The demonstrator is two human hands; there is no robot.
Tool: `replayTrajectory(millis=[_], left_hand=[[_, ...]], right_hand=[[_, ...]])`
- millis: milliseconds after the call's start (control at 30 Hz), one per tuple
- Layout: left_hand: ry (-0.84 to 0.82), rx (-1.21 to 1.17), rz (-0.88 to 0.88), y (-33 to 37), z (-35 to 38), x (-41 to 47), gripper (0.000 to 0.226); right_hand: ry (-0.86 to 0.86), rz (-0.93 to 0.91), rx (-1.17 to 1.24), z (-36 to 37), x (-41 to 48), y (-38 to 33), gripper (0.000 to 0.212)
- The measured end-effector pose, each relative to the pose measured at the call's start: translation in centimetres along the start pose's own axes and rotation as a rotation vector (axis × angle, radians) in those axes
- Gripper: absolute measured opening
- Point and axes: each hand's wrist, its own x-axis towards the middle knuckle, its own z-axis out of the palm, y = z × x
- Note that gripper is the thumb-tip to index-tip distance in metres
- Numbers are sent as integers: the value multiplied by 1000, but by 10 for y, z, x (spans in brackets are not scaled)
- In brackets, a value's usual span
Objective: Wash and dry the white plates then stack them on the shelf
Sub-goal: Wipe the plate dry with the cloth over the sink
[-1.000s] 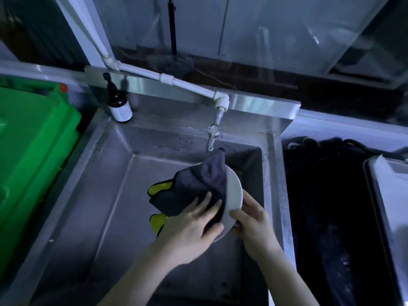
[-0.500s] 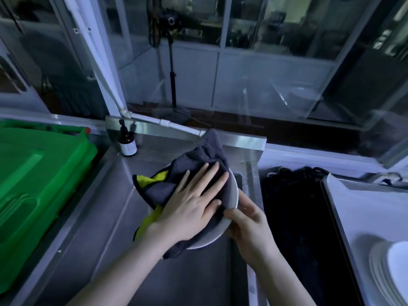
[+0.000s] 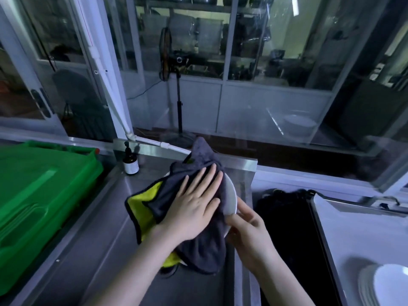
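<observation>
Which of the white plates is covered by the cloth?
The plate in the right hand; the left hand presses the cloth flat on it. The stacked plates at lower right lie bare.

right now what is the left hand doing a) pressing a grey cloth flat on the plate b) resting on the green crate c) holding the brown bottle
a: the left hand lies with straight fingers on the grey cloth draped over the white plate, whose rim the right hand grips.

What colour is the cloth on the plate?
Dark grey with a yellow underside: the cloth, seen from the head view.
</observation>
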Motion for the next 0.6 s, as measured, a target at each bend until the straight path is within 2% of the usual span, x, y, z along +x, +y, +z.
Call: replayTrajectory(millis=[167, 267, 433, 533, 600], left_hand=[[-92, 65, -156, -23, 4, -2, 59], [-133, 4, -200, -16, 7, -24, 61], [-106, -93, -43, 29, 14, -33, 62], [-36, -85, 50, 26, 14, -17, 62], [-33, -65, 45, 12, 10, -6, 61]], right_hand=[[89, -20, 83, -12, 1, -13, 50], [151, -35, 86, -21, 2, -19, 51], [88, -6, 95, -14, -3, -5, 47], [36, 27, 48, -12, -7, 1, 50], [10, 36, 16, -13, -8, 0, 51]])
